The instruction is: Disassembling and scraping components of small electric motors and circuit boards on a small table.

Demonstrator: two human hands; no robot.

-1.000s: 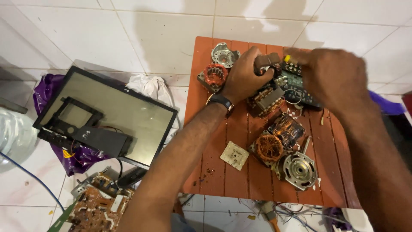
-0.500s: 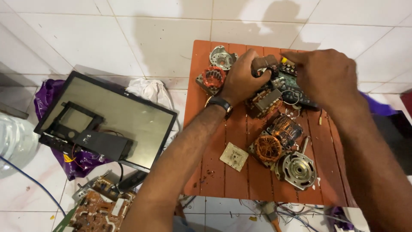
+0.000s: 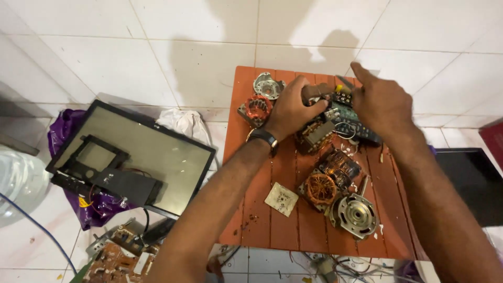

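The left hand (image 3: 291, 107) is curled around a small brownish part, fingers closed over it at the far middle of the table (image 3: 262, 220); what the part is cannot be told, since the fingers hide most of it. Just under its palm sits a transformer block (image 3: 317, 137) with a metal frame; it looks dense and stiff, best taken by the frame's flat sides rather than the windings. The right hand (image 3: 381, 102) hovers loosely spread, fingers half open and gripping nothing, over a green circuit board (image 3: 348, 112) and a dark remote-like piece (image 3: 367, 137); the board is likely light and brittle, with thin wires that could snag, so its edges are the safe hold. Left of the left hand lie a copper-wound coil (image 3: 258, 108) and a silvery metal bracket (image 3: 269, 86). Nearer the person than both hands are a motor winding (image 3: 327, 183), a round metal motor housing (image 3: 358, 215) that is probably heavy, and a small pale square plate (image 3: 281, 199). On the floor well left of the hands lies a flat screen panel (image 3: 141, 157).
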